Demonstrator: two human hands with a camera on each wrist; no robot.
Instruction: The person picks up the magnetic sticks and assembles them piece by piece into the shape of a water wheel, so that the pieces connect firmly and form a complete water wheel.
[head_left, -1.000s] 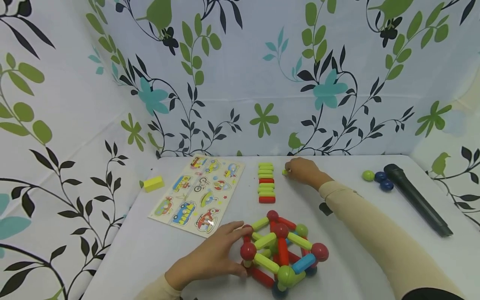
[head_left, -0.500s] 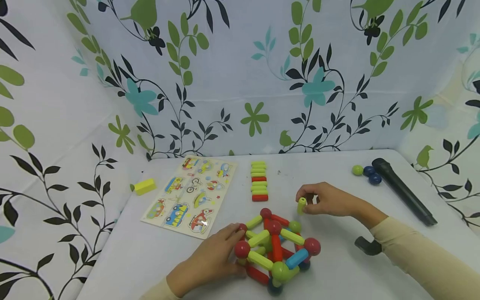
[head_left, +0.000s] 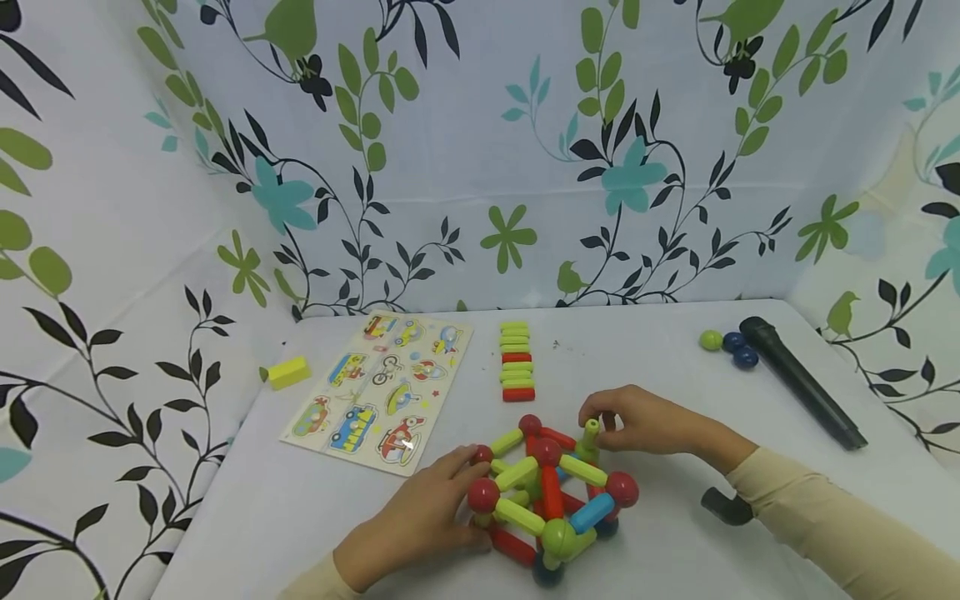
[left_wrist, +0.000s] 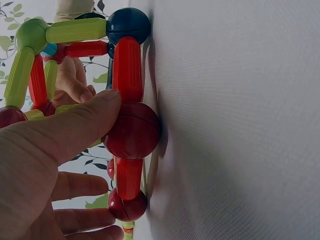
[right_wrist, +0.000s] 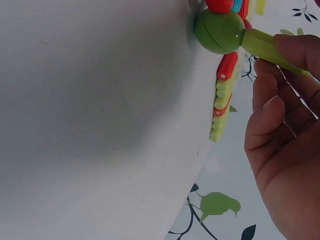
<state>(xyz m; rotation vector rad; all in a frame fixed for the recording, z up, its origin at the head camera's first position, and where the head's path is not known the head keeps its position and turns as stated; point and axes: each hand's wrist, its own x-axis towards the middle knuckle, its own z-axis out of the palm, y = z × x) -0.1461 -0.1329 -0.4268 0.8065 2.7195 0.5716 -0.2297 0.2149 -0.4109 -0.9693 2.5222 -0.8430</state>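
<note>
A frame of magnetic sticks and balls, in red, yellow-green, blue and dark blue, stands on the white table in the head view. My left hand holds its left side. In the left wrist view the thumb presses near a red ball, with the other fingers by a lower red ball. My right hand pinches a yellow-green magnetic stick upright at the frame's back right. The right wrist view has this stick's end against a green ball of the frame.
Behind the frame lies a column of yellow-green and red sticks. A picture puzzle board and a yellow block lie left. Loose green and blue balls sit by a black microphone at right.
My right hand has brought the yellow-green stick from beside the column toward me, to the frame's green ball. The left hand stays on the frame. The head view has shifted slightly.
</note>
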